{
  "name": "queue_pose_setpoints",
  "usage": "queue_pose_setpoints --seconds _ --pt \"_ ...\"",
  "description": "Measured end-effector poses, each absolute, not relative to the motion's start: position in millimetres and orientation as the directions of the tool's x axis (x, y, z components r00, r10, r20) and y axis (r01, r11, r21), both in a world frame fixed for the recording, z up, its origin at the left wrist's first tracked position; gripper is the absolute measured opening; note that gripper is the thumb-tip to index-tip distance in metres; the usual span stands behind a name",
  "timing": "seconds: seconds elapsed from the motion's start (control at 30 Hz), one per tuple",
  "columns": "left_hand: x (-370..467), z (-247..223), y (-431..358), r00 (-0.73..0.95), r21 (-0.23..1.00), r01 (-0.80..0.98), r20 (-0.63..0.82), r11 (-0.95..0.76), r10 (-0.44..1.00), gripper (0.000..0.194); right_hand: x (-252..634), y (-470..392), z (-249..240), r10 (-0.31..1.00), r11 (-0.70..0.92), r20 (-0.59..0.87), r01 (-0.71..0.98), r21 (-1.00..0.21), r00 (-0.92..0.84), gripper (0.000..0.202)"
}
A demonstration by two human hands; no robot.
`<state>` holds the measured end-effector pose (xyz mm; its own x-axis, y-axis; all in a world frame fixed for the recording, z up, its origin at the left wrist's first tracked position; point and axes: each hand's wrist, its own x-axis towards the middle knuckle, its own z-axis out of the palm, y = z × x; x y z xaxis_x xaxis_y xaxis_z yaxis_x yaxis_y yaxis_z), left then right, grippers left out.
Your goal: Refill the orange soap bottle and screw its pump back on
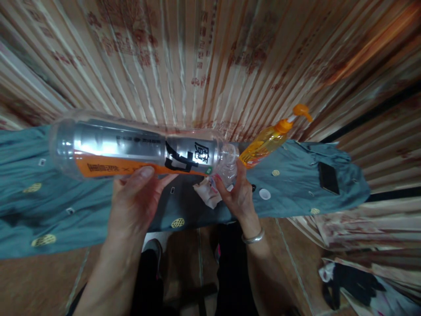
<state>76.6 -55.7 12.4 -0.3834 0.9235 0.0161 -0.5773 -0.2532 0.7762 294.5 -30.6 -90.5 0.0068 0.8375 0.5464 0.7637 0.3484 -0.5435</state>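
A large clear plastic bottle with a silver and orange label lies sideways in the air above the cloth. Its open neck points right, and no cap shows on it. My left hand grips the body from below, thumb over the orange band. With thumb and fingers, my right hand holds the bottle by its neck. A crumpled white tissue is beside my right thumb; whether it is held or lies on the cloth I cannot tell. Just beyond the neck stands a yellow pump bottle with an orange pump head.
A green patterned cloth covers the narrow table. To the right are a white round cap and a black phone. A pleated curtain hangs behind the table. Dark and white fabric sits low at the right.
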Motion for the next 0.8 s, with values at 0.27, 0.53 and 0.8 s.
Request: queue_pose_setpoints --seconds 0.27,0.53,0.8 --pt "79.7 12.2 -54.6 -0.327 0.764 -0.595 0.057 -0.252 0.943 0.057 293.7 -30.1 -90.4 0.816 0.373 0.579 0.762 -0.529 0.003 0.072" --pt "80.6 13.0 -54.5 -0.29 0.765 -0.594 0.086 -0.249 0.953 0.06 294.2 -29.7 -90.9 0.824 0.367 0.567 0.763 -0.532 0.0 0.07" --pt "80.2 14.8 -55.9 -0.33 0.751 -0.61 0.049 -0.253 0.943 0.052 292.6 -30.8 -89.4 0.831 0.348 0.557 0.771 -0.533 0.01 0.071"
